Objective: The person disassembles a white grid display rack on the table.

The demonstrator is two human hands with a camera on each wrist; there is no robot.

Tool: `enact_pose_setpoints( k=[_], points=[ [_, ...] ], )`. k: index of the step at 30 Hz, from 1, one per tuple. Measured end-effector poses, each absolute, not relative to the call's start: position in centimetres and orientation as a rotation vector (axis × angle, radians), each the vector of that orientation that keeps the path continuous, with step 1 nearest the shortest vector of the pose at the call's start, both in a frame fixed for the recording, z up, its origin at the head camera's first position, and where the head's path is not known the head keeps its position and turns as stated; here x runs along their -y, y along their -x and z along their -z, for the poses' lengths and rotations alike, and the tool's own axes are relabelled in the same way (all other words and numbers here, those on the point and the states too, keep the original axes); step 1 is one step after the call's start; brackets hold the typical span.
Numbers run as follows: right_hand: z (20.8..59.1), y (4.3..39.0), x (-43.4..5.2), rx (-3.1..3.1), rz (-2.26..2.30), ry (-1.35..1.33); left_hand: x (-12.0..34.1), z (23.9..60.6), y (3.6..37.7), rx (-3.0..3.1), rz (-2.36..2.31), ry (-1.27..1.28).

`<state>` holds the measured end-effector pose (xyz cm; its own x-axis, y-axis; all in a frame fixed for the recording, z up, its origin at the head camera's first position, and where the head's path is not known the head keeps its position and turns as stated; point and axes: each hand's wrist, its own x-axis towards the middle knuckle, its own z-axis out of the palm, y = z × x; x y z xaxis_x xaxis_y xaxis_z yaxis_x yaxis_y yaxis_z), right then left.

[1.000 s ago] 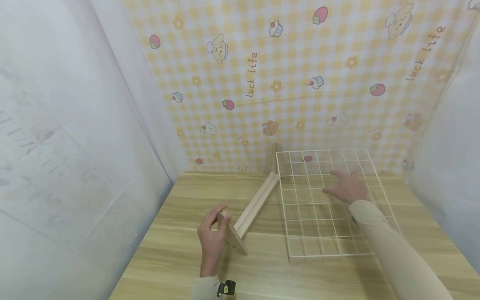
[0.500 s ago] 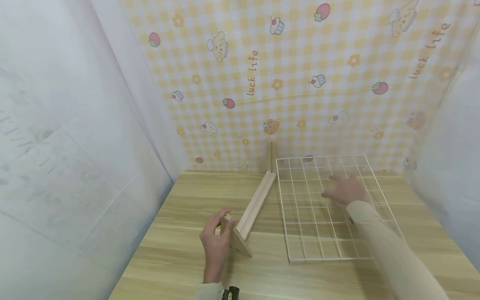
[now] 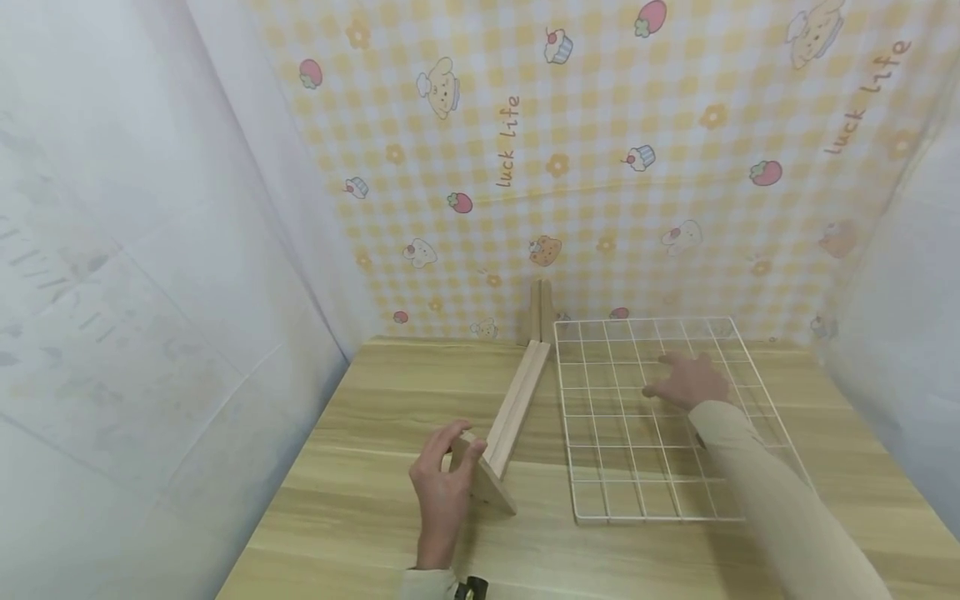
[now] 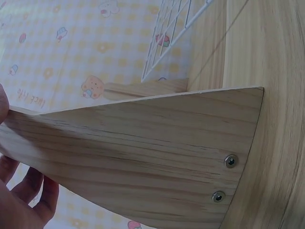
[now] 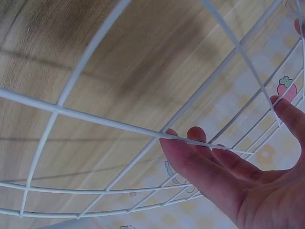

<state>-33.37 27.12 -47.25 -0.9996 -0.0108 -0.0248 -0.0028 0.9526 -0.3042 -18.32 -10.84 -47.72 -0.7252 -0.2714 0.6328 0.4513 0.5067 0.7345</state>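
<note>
A wooden stand has two parallel slats point(image 3: 517, 408) running away from me, with an end board point(image 3: 483, 479) at the near side. My left hand point(image 3: 444, 492) pinches the top of that board between thumb and fingers. In the left wrist view, two metal bolts point(image 4: 224, 179) sit near the board's lower edge. A second upright board point(image 3: 541, 312) stands at the far end. On the right, my right hand point(image 3: 690, 381) holds a white wire grid panel point(image 3: 613, 414) by its wires, fingers spread. In the right wrist view, thumb and fingertips meet the wires point(image 5: 109, 121).
Everything is over a wood-grain table point(image 3: 360, 467). Behind it hangs a yellow checked cloth point(image 3: 592, 208) with cartoon prints. White sheets point(image 3: 187, 292) close off the left and right sides.
My left hand and the near end of the stand have shifted right, turning the slats straighter. The grid's far edge has come down, so the panel lies flatter.
</note>
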Motion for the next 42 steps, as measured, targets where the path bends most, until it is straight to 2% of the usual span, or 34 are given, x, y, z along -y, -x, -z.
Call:
enact_pose_setpoints(
  k=[29,42],
  points=[
    [48.0,33.6,-26.5,-2.967,0.450,0.010,6.2,47.8,18.4,1.911,1.262,0.220],
    [49.8,34.6,-27.1,-2.927,0.454,-0.016,5.0,48.1,18.9,1.919,1.223,0.243]
  ],
)
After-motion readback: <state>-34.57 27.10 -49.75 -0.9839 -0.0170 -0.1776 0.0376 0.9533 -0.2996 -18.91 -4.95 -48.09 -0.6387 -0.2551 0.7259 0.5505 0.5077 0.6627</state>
